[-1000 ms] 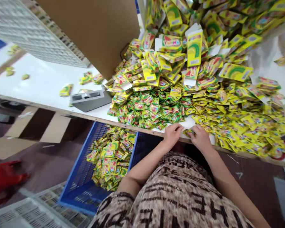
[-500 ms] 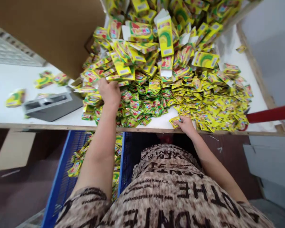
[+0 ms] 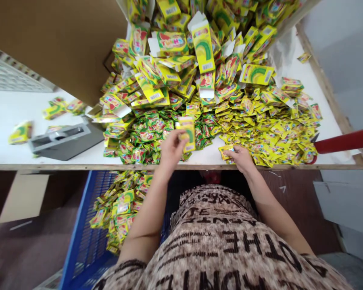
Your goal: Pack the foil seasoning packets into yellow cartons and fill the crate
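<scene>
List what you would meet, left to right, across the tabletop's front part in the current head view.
Loose yellow carton, gray tape dispenser, left hand holding raised carton, right hand holding yellow sachet, red bar.

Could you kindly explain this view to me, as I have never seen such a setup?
There is no machine: these are a person's bare hands, seen from a camera worn on the head, looking forward and down. On the white table lie heaped boxes, green packets, yellow packets and what looks like a tape dispenser. The left hand holds a yellow box; the right hand holds at least one yellow packet. Below, a blue crate contains more packs.
</scene>
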A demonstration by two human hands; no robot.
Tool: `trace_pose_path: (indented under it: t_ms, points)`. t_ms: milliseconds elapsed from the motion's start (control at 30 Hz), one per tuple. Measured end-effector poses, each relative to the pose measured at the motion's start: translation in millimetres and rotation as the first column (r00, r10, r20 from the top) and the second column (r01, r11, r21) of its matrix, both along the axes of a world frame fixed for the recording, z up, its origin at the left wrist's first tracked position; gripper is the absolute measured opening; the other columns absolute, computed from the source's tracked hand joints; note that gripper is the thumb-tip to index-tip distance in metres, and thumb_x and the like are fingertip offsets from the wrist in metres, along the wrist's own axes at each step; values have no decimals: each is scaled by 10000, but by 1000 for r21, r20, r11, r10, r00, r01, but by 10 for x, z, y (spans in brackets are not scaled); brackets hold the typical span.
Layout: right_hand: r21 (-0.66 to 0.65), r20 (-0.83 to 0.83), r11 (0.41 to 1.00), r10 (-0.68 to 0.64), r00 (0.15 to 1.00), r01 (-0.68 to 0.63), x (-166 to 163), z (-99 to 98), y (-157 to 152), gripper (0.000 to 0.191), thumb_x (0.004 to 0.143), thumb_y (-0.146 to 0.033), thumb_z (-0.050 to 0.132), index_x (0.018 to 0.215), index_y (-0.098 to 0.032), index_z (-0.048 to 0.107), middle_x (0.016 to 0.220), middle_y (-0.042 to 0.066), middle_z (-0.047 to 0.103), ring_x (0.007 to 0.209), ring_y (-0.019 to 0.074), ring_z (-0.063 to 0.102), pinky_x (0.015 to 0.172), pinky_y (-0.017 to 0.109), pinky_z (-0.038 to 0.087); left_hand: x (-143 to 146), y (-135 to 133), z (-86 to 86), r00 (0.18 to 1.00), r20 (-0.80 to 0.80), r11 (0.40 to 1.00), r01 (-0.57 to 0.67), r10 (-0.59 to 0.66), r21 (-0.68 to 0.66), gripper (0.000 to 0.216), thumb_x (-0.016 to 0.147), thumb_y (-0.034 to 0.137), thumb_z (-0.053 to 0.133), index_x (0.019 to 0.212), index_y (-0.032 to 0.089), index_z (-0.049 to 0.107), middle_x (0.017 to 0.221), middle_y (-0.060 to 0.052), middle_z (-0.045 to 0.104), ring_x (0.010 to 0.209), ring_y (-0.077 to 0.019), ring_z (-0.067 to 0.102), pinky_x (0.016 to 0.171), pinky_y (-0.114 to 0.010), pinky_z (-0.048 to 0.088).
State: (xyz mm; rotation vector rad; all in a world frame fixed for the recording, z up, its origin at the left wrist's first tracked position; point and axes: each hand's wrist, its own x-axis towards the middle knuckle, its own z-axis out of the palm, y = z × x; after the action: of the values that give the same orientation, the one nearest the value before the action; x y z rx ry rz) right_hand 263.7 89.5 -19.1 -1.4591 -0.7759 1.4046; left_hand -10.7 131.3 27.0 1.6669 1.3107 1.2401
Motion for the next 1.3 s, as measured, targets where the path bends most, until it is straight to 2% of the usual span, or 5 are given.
trace_pose_path:
  t_ms: [300,567,767,1000,1300]
  points:
    - [480,76,826,-373,925,294,-8,454,135,278,711,-357,784,901,-190,668,848,4,696,744,139,624,695,267,530,1066,-278,-545,914,358,920,295,-193,-257,224,727,239,676,872,199,510,989,-63,691,951,-203,670,840,-331,512]
    - [477,115,828,-393,912,297,-137,518,89,282,776,-404,726,939,-191,638,849,11,664,704,138,588,605,257,514,1162,-291,-439,959,-104,952,243,-265,-184,322,650,100,621,887,216,438,957,-40,630,867,-186,595,785,-313,463]
    - [592,540,804,-440,718,48,-183,520,55,195,831,-363,665,914,-188,652,853,43,633,805,187,585,772,328,501,1304,-255,-365,776,-627,998,41,-66,-54,320,731,200,642,1013,165,495,1060,-148,554,1047,-306,522,848,-399,428]
    - [387,811,906,-246,531,-171,-241,318,3,92,794,-244,651,806,-157,675,772,46,602,760,193,564,735,313,460,1452,-261,-458,695,-717,986,-152,55,-71,171,877,270,516,995,148,500,1019,-156,574,1020,-318,535,854,-421,386]
    - [122,686,862,285,669,-492,-1,500,253,242,710,-199,742,950,-183,716,837,15,674,773,174,601,744,298,456,1210,-290,-457,944,-299,969,64,-136,-241,504,701,366,759,1111,195,521,1121,-104,552,1082,-282,537,867,-388,430]
